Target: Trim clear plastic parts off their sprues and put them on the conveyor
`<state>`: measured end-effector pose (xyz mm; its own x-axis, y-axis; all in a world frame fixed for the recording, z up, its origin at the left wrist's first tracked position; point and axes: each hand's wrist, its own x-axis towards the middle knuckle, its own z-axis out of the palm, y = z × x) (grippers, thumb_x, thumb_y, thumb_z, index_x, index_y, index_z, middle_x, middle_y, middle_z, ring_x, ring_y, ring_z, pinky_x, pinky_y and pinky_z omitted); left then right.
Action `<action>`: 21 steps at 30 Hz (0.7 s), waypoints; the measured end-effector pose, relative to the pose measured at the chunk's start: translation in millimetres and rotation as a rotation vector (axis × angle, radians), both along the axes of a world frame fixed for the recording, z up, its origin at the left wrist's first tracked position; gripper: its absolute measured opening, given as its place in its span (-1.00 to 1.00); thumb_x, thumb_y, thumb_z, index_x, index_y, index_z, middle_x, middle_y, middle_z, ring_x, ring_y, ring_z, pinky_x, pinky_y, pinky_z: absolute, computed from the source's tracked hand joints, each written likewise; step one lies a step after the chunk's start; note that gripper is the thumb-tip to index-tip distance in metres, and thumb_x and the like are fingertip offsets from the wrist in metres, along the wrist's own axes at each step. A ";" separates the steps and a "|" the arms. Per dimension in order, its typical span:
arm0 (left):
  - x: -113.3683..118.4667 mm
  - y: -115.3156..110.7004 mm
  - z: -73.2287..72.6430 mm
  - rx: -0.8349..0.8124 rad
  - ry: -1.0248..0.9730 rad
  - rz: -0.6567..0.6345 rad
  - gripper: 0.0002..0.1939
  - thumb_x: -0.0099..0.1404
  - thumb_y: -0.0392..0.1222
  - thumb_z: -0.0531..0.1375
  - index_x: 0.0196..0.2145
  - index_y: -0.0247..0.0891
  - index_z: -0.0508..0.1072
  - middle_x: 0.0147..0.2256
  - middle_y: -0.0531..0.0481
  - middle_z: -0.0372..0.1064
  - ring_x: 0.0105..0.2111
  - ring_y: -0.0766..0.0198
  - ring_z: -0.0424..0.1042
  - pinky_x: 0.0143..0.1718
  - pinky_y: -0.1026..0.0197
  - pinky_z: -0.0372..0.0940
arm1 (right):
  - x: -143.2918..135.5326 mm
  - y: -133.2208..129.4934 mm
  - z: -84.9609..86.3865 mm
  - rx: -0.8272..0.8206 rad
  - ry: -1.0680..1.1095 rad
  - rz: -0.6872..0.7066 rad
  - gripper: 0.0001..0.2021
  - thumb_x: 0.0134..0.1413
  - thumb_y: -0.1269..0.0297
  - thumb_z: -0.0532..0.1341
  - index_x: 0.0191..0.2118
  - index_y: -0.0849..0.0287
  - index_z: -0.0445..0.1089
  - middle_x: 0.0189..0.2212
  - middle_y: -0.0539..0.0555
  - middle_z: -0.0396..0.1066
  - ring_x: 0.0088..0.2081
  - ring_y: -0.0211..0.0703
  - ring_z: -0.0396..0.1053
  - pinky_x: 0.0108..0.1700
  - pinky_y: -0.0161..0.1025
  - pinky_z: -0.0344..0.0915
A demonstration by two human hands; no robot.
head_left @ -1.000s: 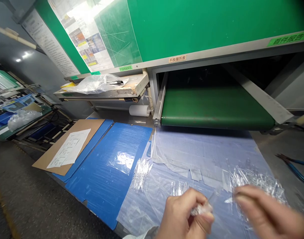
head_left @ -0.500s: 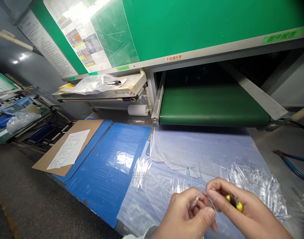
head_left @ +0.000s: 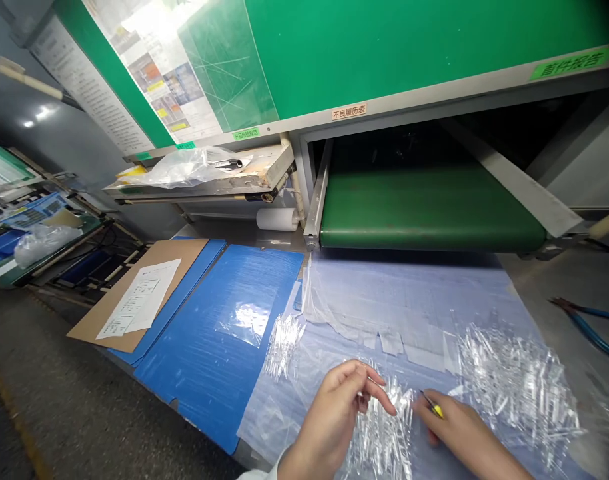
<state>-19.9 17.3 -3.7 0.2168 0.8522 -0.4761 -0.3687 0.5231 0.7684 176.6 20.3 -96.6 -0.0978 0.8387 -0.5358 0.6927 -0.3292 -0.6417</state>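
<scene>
The right hand (head_left: pixel 454 423) was closed on a yellow tool (head_left: pixel 438 411), lower right; the left hand (head_left: pixel 334 417), loosely half open, partly hid the clear pieces (head_left: pixel 384 440) at lower centre. A larger pile (head_left: pixel 519 387) lay at lower right, pliers (head_left: pixel 587 328) at far right, a blue board (head_left: pixel 199 340) at lower left.

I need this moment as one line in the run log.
left hand: loosely open at middle clear pile | right hand: holds yellow-marked tool | farther right: another clear pile
</scene>
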 end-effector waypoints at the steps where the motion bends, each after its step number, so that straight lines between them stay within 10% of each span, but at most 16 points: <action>1: 1.4 0.0 2.5 0.002 0.005 -0.016 -0.67 0.26 0.01 0.13 -0.39 -0.37 0.39 -0.55 -0.07 0.41 -0.51 0.37 0.18 -0.40 0.26 -0.02 | 0.6 -0.4 7.0 0.024 0.002 -0.019 -0.75 0.05 0.16 0.16 -0.58 0.08 0.24 -0.80 -0.10 0.26 -0.60 -0.09 0.30 -0.43 -0.22 0.11; 10: 11.8 -7.7 12.3 -0.024 -0.155 -0.188 -0.61 0.24 0.11 0.15 -0.34 -0.35 0.35 -0.62 0.00 0.38 -0.71 0.49 0.03 -0.62 0.31 -0.15 | -20.1 11.9 97.3 0.034 0.449 -0.140 -0.59 0.06 -0.15 0.08 -0.37 0.14 0.37 -0.67 -0.11 0.17 -0.69 -0.37 -0.08 -0.60 -0.34 -0.15; 21: 15.1 -15.7 10.4 -0.002 -0.302 -0.284 -0.47 0.18 0.23 0.17 -0.32 -0.39 0.40 -0.62 -0.01 0.38 -0.75 0.49 0.07 -0.70 0.36 -0.05 | -36.9 21.2 124.7 -0.090 0.705 -0.238 -0.55 -0.08 -0.18 0.24 -0.46 0.19 0.35 -0.72 -0.17 0.10 -0.73 -0.48 -0.12 -0.66 -0.42 -0.09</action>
<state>-4.8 1.6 6.7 0.5733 0.7378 -0.3564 -0.4186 0.6376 0.6467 139.6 41.5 28.1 -0.2646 0.8360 -0.4808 0.0310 -0.4909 -0.8706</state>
